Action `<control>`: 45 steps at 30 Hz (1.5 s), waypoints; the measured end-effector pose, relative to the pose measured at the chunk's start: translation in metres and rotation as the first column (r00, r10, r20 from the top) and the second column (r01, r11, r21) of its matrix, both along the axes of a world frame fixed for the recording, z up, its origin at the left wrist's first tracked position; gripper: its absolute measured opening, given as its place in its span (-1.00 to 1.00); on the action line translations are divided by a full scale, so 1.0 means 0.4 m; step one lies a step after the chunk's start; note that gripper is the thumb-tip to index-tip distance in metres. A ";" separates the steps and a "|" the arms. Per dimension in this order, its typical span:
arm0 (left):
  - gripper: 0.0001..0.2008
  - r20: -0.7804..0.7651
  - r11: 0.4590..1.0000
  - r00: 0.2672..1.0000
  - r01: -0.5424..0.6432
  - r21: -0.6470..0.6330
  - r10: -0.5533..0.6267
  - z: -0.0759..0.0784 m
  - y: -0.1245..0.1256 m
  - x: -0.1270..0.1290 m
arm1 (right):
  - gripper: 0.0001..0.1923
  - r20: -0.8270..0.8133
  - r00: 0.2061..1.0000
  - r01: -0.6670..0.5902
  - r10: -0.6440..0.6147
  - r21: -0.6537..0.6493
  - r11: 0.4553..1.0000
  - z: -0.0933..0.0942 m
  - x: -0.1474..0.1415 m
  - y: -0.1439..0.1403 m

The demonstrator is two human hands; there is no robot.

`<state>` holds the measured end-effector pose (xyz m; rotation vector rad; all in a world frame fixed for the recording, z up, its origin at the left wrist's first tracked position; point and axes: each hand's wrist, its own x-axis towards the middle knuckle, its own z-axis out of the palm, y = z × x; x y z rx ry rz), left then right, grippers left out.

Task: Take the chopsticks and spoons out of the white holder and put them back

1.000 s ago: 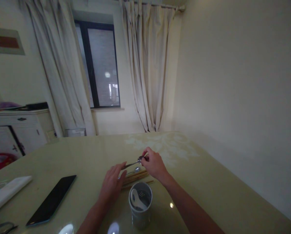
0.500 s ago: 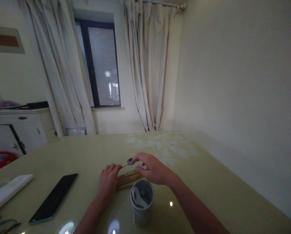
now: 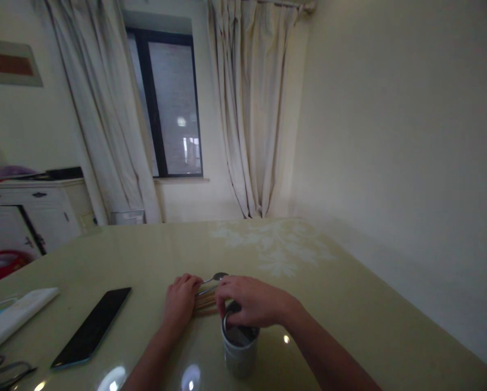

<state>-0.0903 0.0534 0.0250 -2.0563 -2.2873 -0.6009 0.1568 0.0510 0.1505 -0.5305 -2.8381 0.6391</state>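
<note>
My left hand (image 3: 181, 300) lies closed over one end of a bundle on the table. In the bundle are several wooden chopsticks (image 3: 206, 304) and a metal spoon (image 3: 219, 276), whose bowl points right, with another thin metal handle beside it. My right hand (image 3: 247, 301) reaches over the rim of a grey cylindrical utensil holder (image 3: 242, 355), thumb and fingers pinched inside its mouth. A pale, spoon-like utensil (image 3: 226, 320) shows at the fingertips; most of it is hidden by the hand. The holder stands upright on the table.
Left of my hands lies a black phone or tablet (image 3: 93, 326). Further left are a white flat device (image 3: 19, 320) and dark-framed glasses (image 3: 7, 372). The glossy table (image 3: 145, 255) reaches toward a curtain (image 3: 251, 108) and, on the right, a wall (image 3: 390, 163).
My right hand has come down and nearer, from above the metal spoon to inside the holder's mouth. The spoon now rests lower, its bowl by my right knuckles. My left hand stays put.
</note>
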 end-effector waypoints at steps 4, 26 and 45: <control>-0.63 0.016 0.997 0.998 -0.067 -0.049 0.068 -0.006 0.001 0.004 | -0.89 -0.004 1.000 -0.006 0.006 0.004 1.000 -0.003 -0.001 0.002; -0.59 -0.180 0.844 0.975 0.207 0.495 -0.134 -0.032 0.006 -0.007 | -0.83 -0.491 0.438 0.391 -0.753 -0.650 0.652 -0.089 0.057 0.184; -0.64 -0.212 0.981 0.977 0.064 0.186 -0.023 -0.004 -0.011 -0.034 | -0.77 -0.412 0.471 0.264 -0.780 -0.777 0.571 -0.167 -0.026 0.151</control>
